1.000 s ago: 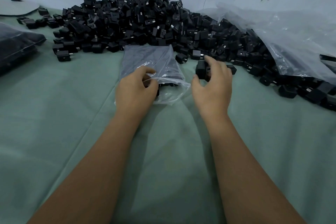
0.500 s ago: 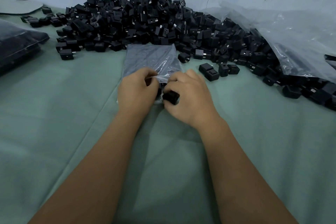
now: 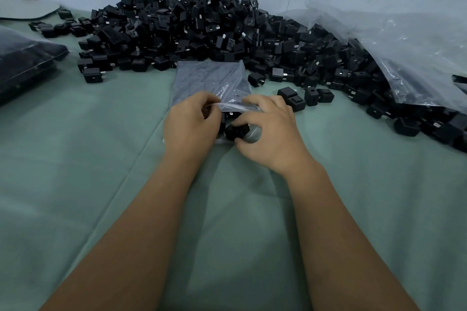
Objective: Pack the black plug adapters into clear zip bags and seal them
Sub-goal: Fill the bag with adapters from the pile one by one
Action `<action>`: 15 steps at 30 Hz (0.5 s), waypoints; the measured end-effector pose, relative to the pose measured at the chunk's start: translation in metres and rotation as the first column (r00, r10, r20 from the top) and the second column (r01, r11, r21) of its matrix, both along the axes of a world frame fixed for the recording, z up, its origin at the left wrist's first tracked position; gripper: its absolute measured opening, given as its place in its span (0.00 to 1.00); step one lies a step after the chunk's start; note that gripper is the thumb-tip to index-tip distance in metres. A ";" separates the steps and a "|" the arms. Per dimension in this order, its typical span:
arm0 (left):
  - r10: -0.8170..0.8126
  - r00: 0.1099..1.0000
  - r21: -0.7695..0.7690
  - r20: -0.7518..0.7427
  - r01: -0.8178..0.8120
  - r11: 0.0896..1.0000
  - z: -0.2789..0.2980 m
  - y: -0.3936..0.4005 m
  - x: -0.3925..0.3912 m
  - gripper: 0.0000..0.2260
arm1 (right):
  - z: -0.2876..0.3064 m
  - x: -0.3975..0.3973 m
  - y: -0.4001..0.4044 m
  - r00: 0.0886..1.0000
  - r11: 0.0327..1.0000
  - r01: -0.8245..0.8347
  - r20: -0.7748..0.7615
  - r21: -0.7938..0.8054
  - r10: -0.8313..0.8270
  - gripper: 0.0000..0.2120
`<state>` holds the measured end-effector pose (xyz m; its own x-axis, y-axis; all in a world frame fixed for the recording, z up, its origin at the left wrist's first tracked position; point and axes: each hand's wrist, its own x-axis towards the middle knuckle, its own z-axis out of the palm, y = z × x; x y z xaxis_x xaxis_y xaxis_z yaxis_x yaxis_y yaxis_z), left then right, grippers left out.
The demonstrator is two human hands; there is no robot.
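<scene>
A clear zip bag (image 3: 209, 81) lies flat on the green cloth, its mouth toward me. My left hand (image 3: 189, 124) pinches the bag's upper lip and lifts it. My right hand (image 3: 267, 131) holds a black plug adapter (image 3: 236, 131) between thumb and fingers at the bag's mouth. At least one more adapter sits just inside the opening, partly hidden by my left hand. A big heap of black plug adapters (image 3: 202, 30) lies behind the bag against the wall.
Three loose adapters (image 3: 303, 96) sit just right of the bag. A large crumpled clear plastic sheet (image 3: 404, 53) covers the heap's right side. A filled dark bag (image 3: 22, 63) lies at the far left. Green cloth (image 3: 75, 159) covers the surface.
My right hand took an adapter from beside the heap and brought it left to the bag's mouth. My left hand has kept hold of the bag's lip.
</scene>
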<state>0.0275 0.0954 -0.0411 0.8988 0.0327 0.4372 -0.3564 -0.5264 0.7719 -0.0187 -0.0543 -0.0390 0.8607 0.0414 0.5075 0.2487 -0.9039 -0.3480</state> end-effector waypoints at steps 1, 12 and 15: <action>-0.001 1.000 0.000 -0.002 0.001 1.000 0.000 0.000 0.000 0.07 | 0.000 0.000 -0.001 1.000 1.000 -0.001 -0.003 0.022 0.001 0.11; -0.007 1.000 0.002 -0.001 0.007 1.000 -0.001 0.000 0.000 0.07 | 0.002 -0.001 0.000 0.999 0.996 0.036 -0.003 -0.081 -0.036 0.15; -0.010 1.000 0.001 -0.004 0.010 1.000 0.000 0.000 0.000 0.07 | 0.002 -0.001 -0.003 0.999 0.998 0.040 0.006 -0.056 -0.040 0.15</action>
<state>0.0275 0.0951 -0.0416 0.9007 0.0228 0.4338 -0.3588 -0.5238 0.7726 -0.0201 -0.0571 -0.0371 0.8599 0.0356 0.5092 0.2134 -0.9313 -0.2952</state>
